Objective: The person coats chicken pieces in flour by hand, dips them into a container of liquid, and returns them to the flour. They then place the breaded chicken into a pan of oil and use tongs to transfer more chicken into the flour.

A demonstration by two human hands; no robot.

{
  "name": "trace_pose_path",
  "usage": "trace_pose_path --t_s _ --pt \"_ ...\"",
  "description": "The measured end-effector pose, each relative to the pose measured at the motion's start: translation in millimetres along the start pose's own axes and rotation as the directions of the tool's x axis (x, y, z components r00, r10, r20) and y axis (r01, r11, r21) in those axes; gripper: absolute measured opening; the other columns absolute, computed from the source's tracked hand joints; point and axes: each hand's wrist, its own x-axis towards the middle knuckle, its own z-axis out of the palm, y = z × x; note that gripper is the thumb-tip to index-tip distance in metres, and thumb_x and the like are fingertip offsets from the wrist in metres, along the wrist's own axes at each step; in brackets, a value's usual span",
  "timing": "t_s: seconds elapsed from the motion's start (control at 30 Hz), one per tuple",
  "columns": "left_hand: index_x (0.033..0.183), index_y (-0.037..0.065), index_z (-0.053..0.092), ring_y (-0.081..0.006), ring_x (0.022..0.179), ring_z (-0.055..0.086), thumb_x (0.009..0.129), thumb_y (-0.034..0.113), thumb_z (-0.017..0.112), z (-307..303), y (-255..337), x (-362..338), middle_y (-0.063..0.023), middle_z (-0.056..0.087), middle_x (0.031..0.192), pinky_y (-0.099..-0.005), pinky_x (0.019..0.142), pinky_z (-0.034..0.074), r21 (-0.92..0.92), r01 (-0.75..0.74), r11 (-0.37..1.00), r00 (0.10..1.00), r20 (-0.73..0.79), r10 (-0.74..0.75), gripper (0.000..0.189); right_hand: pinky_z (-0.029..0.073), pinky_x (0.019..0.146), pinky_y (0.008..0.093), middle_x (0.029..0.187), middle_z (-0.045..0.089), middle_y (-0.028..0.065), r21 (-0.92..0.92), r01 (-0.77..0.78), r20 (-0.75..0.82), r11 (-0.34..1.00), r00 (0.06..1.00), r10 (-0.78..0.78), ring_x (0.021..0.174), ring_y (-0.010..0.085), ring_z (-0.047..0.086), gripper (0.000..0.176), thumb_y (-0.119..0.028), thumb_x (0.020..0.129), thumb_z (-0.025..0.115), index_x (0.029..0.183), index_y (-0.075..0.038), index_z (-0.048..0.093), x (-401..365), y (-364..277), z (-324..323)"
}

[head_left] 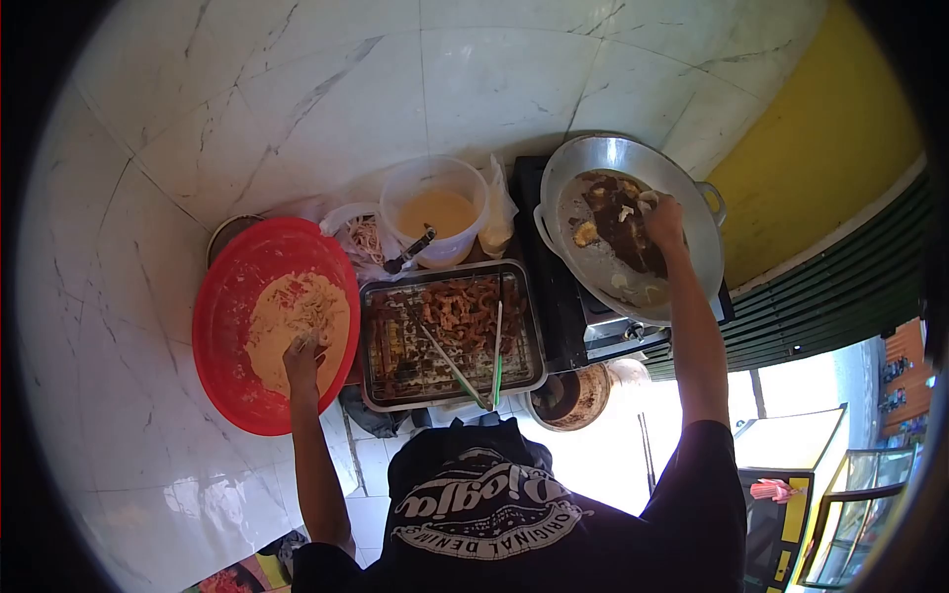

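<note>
Pinching a small, pale, floured-looking piece between fingers of our right hand, we hold it over dark oil in the round silver metal wok; contact unclear. Judged light, soft, slippery: grip by one edge. Our left hand rests at pale floured strips in the oval red plastic basin; its grasp we cannot tell.

Red basin of flour, metal wok of oil

On the left we see the wide oval basin, with pale flour heaped over whitish coated pieces. On the right we see the round, two-handled wok, open upward. In its brown oil lies one golden piece; a paler piece is above it.
</note>
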Motion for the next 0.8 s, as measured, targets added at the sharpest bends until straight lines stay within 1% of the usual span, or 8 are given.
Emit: trace_pose_path --t_s 0.13,0.2,0.33,0.43,0.5,0.57,0.67,0.8 --pt "0.096 0.005 0.06 -0.0131 0.077 0.061 0.087 0.022 0.058 1 7 -9 -0.0033 0.062 0.083 -0.0278 0.071 0.047 0.019 -0.007 1.0 1.0 0.003 0.007 0.019 0.05 0.074 0.0363 0.09 0.067 0.0174 -0.028 -0.092 -0.049 0.995 0.995 0.09 0.085 0.0304 0.066 0.022 -0.012 0.076 0.062 0.096 -0.005 0.067 23 -22 -5" --pt "0.096 0.004 0.059 -0.013 0.074 0.061 0.087 0.02 0.058 -2 0 -6 -0.0044 0.062 0.083 -0.0267 0.069 0.048 -0.004 -0.054 0.999 0.998 0.023 0.054 0.019 0.05 0.077 0.0364 0.088 0.066 0.0199 0.135 -0.021 -0.183 0.991 0.982 0.045 0.084 0.0319 0.065 0.022 -0.006 0.078 0.058 0.098 -0.002 0.066 29 -52 -8" --pt "0.095 -0.001 0.058 -0.0126 0.07 0.061 0.086 0.013 0.059 -4 0 -8 -0.0073 0.062 0.083 -0.0235 0.065 0.052 -0.108 -0.081 0.991 0.995 0.046 0.087 0.017 0.05 0.074 0.0319 0.087 0.067 0.0183 0.415 0.106 -0.127 0.903 0.99 -0.058 0.082 0.0269 0.067 0.02 -0.008 0.08 0.059 0.099 -0.001 0.065 21 -149 -19" --pt "0.093 -0.004 0.058 -0.015 0.072 0.064 0.086 0.008 0.059 -5 -4 -3 -0.0115 0.063 0.085 -0.0245 0.065 0.054 -0.176 -0.11 0.978 0.99 0.064 0.123 0.015 0.051 0.072 0.0294 0.087 0.067 0.0162 0.665 0.204 -0.025 0.719 0.968 -0.251 0.079 0.0221 0.067 0.018 -0.006 0.082 0.06 0.099 -0.001 0.064 -7 -220 -11" --pt "0.098 -0.005 0.057 -0.0146 0.073 0.063 0.086 0.009 0.059 -1 4 -8 -0.0109 0.062 0.087 -0.0244 0.067 0.054 -0.152 -0.147 0.977 0.986 0.058 0.157 0.019 0.051 0.07 0.0264 0.085 0.067 0.0094 0.681 0.322 0.012 0.658 0.893 -0.449 0.074 0.0125 0.063 0.019 -0.004 0.083 0.061 0.102 0.001 0.063 -38 -263 -2" --pt "0.105 -0.006 0.055 -0.0154 0.077 0.063 0.087 0.009 0.058 3 9 -14 -0.0109 0.061 0.091 -0.0251 0.071 0.055 -0.152 -0.207 0.967 0.971 0.091 0.222 0.024 0.051 0.069 0.0265 0.084 0.067 0.011 0.778 0.234 0.186 0.584 0.801 -0.569 0.075 0.0142 0.064 0.021 -0.006 0.083 0.062 0.102 0.001 0.063 -70 -302 10" --pt "0.109 -0.007 0.052 -0.0173 0.084 0.064 0.088 0.008 0.055 6 16 -23 -0.0119 0.061 0.095 -0.0271 0.076 0.056 -0.213 -0.197 0.957 0.968 0.116 0.225 0.025 0.049 0.068 0.0291 0.083 0.066 0.0158 0.752 0.148 0.456 0.642 0.588 -0.669 0.074 0.0187 0.065 0.024 -0.012 0.083 0.064 0.103 0.001 0.062 -118 -348 33" --pt "0.11 -0.007 0.051 -0.0163 0.087 0.063 0.089 0.004 0.052 7 28 -33 -0.0126 0.062 0.097 -0.0276 0.079 0.054 -0.271 -0.153 0.95 0.969 0.149 0.198 0.023 0.05 0.072 0.0334 0.085 0.065 0.0203 0.773 0.143 0.496 0.618 0.47 -0.73 0.077 0.0263 0.066 0.026 -0.015 0.082 0.064 0.104 0.0 0.062 -175 -367 97"
